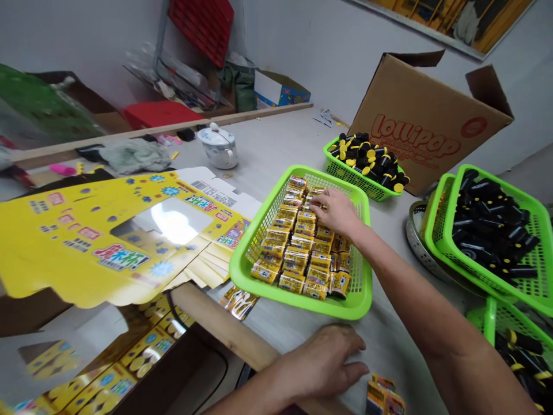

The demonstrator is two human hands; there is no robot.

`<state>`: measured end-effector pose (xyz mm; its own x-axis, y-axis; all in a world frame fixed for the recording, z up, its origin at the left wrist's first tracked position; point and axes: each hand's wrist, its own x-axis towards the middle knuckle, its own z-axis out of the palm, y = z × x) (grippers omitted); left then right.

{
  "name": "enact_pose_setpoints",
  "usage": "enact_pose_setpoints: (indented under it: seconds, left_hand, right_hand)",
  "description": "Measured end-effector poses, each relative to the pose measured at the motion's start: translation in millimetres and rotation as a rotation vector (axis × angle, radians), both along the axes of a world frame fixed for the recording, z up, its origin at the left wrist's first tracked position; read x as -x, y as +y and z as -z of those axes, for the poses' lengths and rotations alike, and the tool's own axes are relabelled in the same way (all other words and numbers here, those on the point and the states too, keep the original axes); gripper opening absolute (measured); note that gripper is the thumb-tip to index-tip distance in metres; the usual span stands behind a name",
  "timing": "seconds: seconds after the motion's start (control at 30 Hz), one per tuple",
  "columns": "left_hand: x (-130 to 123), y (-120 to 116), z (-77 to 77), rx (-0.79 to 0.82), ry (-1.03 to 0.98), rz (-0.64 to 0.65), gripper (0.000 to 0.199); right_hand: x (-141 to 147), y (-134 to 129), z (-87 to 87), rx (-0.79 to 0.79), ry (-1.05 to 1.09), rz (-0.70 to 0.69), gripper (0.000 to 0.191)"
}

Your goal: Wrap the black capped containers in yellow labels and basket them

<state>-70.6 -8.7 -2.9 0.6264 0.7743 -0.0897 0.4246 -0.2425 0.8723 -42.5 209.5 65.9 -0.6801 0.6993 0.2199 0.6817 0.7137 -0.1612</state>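
Note:
A green plastic basket (239, 271) stands in front of me, with rows of small yellow-wrapped cylinders (298, 256) laid side by side in it. My right hand (334, 210) reaches over its right rim, fingers pinched on a yellow-wrapped cylinder near the far rows; the fingers partly cover it. By the table's near edge, below the basket, rests my left hand (330, 357). Its thumb is apart from the fingers and nothing shows in it. Close to its right lie a few loose yellow printed pieces (384, 395). A yellow printed packet (238, 302) sits by the basket's near left corner.
Flat yellow printed cartons (142, 230) are stacked on the left, above an open box of yellow packs (142, 351). Green baskets of black cylinders (492, 213) stand right. Behind are another basket (367, 164), a cardboard box (419, 115) and a lidded cup (218, 147).

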Motion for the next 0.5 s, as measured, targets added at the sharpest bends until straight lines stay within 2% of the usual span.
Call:
enact_pose_setpoints:
  seconds: [0.2,0.5]
  left_hand:
    - [-1,0,1.3,-0.027,-0.024,-0.009,0.032]
    - [-1,2,-0.2,-0.021,-0.008,-0.018,0.029]
  right_hand:
    - [-1,-12,-2.1,-0.037,-0.052,-0.087,0.020]
    - [0,-17,-6.0,-0.013,-0.087,-0.011,0.021]
